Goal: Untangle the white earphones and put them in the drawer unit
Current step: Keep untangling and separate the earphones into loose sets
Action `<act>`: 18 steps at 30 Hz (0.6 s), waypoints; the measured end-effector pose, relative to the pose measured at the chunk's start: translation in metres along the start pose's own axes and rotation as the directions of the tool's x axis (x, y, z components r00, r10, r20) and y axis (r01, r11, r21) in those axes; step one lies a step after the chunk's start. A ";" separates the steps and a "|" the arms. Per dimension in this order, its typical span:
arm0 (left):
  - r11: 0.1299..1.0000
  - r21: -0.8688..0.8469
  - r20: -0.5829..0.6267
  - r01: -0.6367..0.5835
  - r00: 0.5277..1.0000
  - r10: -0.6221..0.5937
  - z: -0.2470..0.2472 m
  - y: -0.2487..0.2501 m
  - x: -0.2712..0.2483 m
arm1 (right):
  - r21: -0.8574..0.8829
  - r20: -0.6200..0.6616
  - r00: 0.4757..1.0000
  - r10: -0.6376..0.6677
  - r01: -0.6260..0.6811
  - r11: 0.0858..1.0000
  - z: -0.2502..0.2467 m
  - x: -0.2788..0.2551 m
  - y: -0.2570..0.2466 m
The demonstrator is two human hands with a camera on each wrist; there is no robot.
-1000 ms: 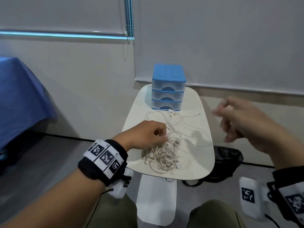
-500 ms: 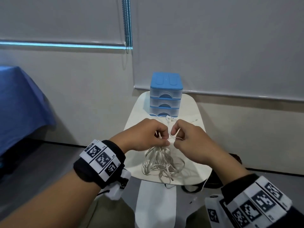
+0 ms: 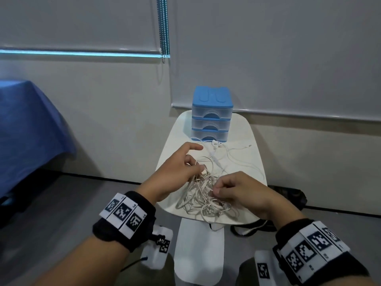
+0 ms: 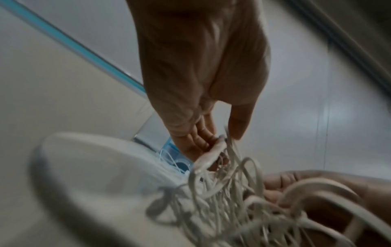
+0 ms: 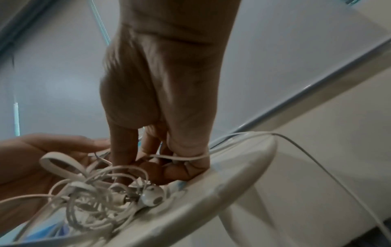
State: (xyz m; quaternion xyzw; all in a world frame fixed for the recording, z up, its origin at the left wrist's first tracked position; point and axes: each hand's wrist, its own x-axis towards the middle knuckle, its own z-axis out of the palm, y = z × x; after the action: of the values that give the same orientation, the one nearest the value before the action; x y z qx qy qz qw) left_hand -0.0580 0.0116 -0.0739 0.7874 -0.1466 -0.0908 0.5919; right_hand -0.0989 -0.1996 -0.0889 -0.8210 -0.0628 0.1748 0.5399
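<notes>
A tangle of white earphones [image 3: 204, 195] lies on the near half of a small white table [image 3: 175, 141], with loose cord and an earbud trailing toward the blue three-drawer unit [image 3: 211, 114] at the table's back. All drawers look closed. My left hand [image 3: 196, 168] is at the tangle's left side, thumb and fingers pinching strands [image 4: 224, 138], index finger stretched forward. At the tangle's right side my right hand [image 3: 216, 189] has curled fingers pinching a cord [image 5: 182, 157]. One earbud [image 5: 152, 197] rests on the table just below that hand.
The table stands against a wall under a roller blind with a bead chain [image 3: 164, 27]. A blue-covered table [image 3: 24, 124] is off to the left. A black bag [image 3: 288, 197] lies on the floor beyond the table's right edge.
One second ago my right hand was raised off to the right. It then came in beside the left hand to pinch the cords; now both hands sit lower and further apart on the tangle.
</notes>
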 end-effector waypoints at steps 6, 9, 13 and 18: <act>0.973 -0.203 -0.115 0.107 0.984 -0.132 0.002 -0.003 -0.002 | 0.049 -0.006 0.999 0.034 -0.034 0.998 0.008 0.012 -0.001; 0.972 -0.158 -0.126 0.175 0.972 -0.196 0.002 -0.007 -0.006 | 0.098 0.006 0.999 0.050 -0.051 0.994 0.006 0.013 0.003; 0.965 -0.071 0.012 0.252 0.968 -0.252 -0.001 -0.010 -0.008 | 0.129 0.006 0.996 0.086 -0.086 0.988 0.003 0.012 0.001; 0.960 -0.007 0.066 0.279 0.958 -0.278 0.005 -0.008 -0.004 | 0.104 -0.014 0.994 0.107 -0.105 0.989 0.004 0.015 -0.001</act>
State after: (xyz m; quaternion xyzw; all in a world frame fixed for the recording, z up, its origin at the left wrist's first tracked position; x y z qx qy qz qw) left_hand -0.0622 0.0102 -0.0827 0.7920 -0.0529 -0.1997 0.5745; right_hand -0.0859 -0.1914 -0.0929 -0.7958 -0.0046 0.1984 0.5721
